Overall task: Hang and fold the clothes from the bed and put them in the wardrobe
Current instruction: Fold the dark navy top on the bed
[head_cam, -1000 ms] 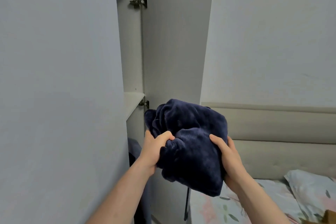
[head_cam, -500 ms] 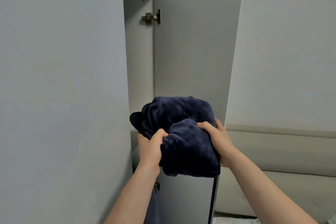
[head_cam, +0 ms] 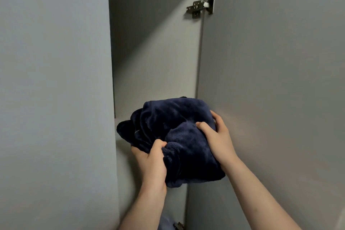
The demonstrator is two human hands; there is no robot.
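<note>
A folded dark navy fleece garment (head_cam: pixel 173 127) is held up in front of the open wardrobe compartment (head_cam: pixel 155 52). My left hand (head_cam: pixel 151 162) grips its lower left fold from below. My right hand (head_cam: pixel 216 136) clasps its right side, thumb on top. The bundle's far left edge hangs over the front edge of the white shelf (head_cam: pixel 121 137). Whether it rests on the shelf I cannot tell.
The closed wardrobe panel (head_cam: pixel 54 99) fills the left side. The open wardrobe door (head_cam: pixel 270 80) stands close on the right, held by a metal hinge (head_cam: pixel 200 6). A second hinge (head_cam: pixel 179 225) and some bluish cloth (head_cam: pixel 166 222) show below the shelf.
Both hands have carried the garment forward and to the right, closer to the shelf opening. The view has turned into the wardrobe, and the bed and headboard have left the frame.
</note>
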